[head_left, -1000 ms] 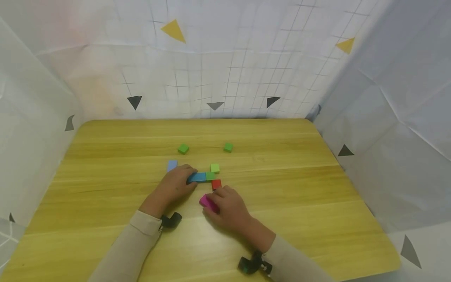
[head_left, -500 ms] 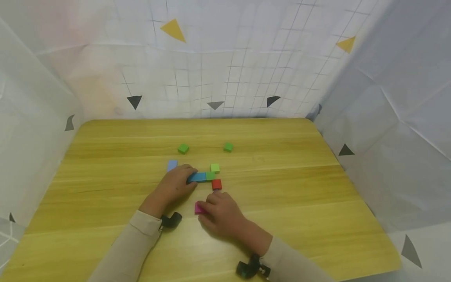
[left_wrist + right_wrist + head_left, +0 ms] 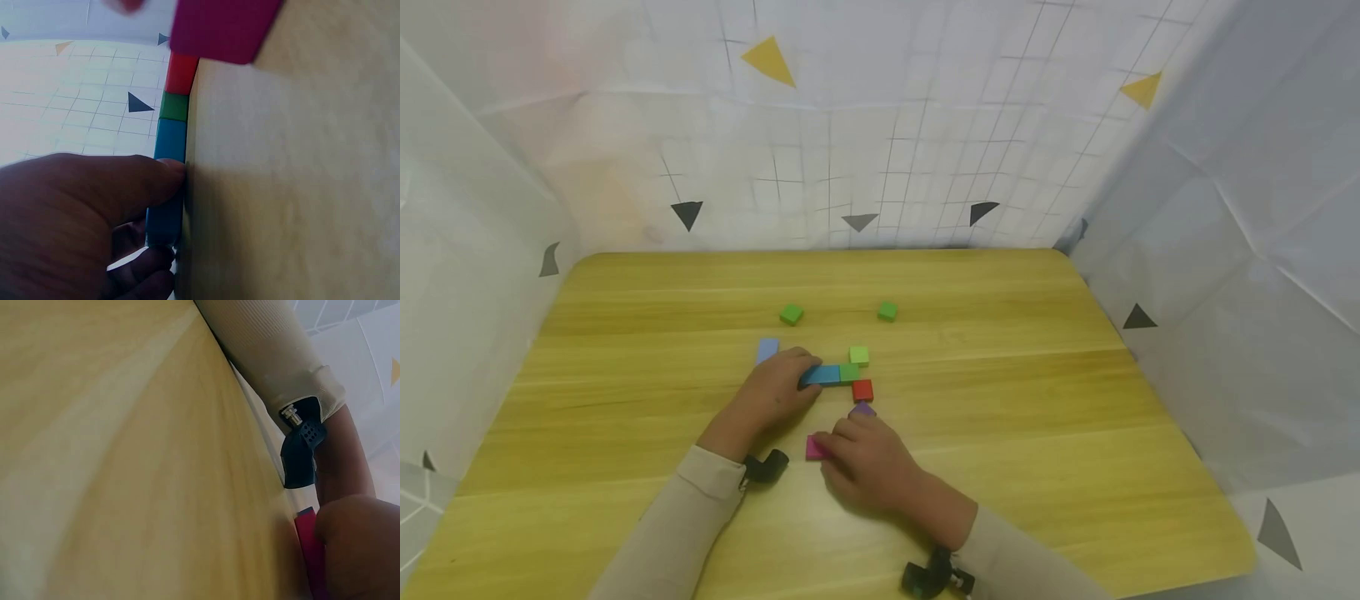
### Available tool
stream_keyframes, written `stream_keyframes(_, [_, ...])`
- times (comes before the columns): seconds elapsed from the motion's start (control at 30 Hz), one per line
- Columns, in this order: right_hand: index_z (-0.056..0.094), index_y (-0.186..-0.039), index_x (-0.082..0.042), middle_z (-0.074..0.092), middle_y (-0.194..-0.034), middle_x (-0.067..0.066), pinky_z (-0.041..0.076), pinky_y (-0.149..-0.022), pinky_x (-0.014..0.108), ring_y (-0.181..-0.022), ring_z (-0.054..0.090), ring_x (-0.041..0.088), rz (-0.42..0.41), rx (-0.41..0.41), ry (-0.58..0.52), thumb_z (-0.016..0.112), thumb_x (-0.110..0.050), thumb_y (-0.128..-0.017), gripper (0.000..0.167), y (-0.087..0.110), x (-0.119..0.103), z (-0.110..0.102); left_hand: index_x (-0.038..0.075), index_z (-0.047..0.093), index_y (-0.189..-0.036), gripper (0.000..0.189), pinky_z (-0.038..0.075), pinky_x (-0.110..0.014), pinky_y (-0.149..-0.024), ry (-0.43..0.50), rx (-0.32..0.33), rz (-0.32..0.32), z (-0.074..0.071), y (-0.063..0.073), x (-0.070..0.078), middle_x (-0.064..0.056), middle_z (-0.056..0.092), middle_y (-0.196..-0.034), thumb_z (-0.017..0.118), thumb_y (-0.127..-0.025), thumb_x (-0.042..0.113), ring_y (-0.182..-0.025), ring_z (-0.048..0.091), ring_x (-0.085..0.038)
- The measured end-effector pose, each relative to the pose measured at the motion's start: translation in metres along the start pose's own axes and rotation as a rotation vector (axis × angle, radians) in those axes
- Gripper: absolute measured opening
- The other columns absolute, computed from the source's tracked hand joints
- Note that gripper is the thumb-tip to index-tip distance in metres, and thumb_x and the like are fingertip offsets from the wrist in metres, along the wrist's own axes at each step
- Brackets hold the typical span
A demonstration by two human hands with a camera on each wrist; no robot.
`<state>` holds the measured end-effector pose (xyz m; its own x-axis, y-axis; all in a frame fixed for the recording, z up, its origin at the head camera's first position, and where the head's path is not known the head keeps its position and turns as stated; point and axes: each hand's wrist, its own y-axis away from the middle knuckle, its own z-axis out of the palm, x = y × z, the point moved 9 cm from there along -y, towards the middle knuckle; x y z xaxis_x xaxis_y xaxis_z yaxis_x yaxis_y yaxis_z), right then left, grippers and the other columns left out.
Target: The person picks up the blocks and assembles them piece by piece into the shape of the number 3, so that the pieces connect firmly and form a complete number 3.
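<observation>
My left hand point(image 3: 775, 390) pinches a long blue block point(image 3: 827, 375), thumb on its near side. A green block point(image 3: 849, 372) touches the blue one's right end. A lime block point(image 3: 859, 356) sits just behind the green one, and a red block point(image 3: 862, 390) in front of it. In front of the red one, a purple block point(image 3: 862, 409) shows partly, its rest hidden by my right hand point(image 3: 876, 462). That hand holds a magenta block point(image 3: 815, 448) between thumb and fingers, its left end showing. In the left wrist view the magenta block point(image 3: 225, 28) appears large at the top.
A light blue block point(image 3: 767, 348) lies behind my left hand, partly covered. Two green blocks stand farther back, a left green block point(image 3: 792, 314) and a right green block point(image 3: 887, 312). Patterned white cloth point(image 3: 880, 167) borders the wooden table point(image 3: 1015, 375).
My right hand has turned the magenta block and drawn it left and nearer. More of the purple block now shows beyond my fingers. The left hand has stayed on the blue block.
</observation>
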<state>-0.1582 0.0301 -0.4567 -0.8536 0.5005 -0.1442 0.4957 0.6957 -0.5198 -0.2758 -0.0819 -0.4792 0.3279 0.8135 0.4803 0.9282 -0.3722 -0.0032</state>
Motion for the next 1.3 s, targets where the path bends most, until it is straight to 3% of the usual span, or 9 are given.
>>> stream_keyframes(0.33, [0.078, -0.094, -0.015, 0.06, -0.077, -0.008, 0.046, -0.06, 0.016, -0.066, 0.052, 0.007, -0.032, 0.044, 0.04, 0.075, -0.019, -0.085, 0.01, 0.005, -0.01, -0.014, 0.006, 0.063, -0.131, 0.043, 0.049, -0.044, -0.102, -0.001, -0.009, 0.016, 0.002, 0.0, 0.003, -0.007, 0.064, -0.125, 0.068, -0.094, 0.028, -0.117, 0.059, -0.024])
stream_keyframes(0.87, [0.078, -0.097, -0.014, 0.063, -0.083, -0.006, 0.052, -0.065, 0.015, -0.072, 0.058, 0.006, 0.032, 0.026, 0.053, 0.073, -0.019, -0.089, 0.01, 0.005, 0.001, -0.005, 0.006, 0.063, -0.131, 0.044, 0.049, -0.044, -0.102, 0.0, -0.022, -0.005, 0.0, -0.002, 0.001, -0.007, 0.064, -0.126, 0.068, -0.094, 0.029, -0.117, 0.059, -0.025])
stream_keyframes(1.3, [0.079, -0.098, -0.013, 0.064, -0.086, -0.005, 0.053, -0.068, 0.015, -0.075, 0.059, 0.007, 0.023, 0.035, 0.067, 0.073, -0.016, -0.09, 0.011, 0.003, -0.001, -0.005, 0.006, 0.063, -0.132, 0.044, 0.049, -0.044, -0.102, -0.006, -0.018, -0.002, -0.001, -0.001, 0.0, -0.007, 0.063, -0.126, 0.067, -0.095, 0.029, -0.116, 0.059, -0.024])
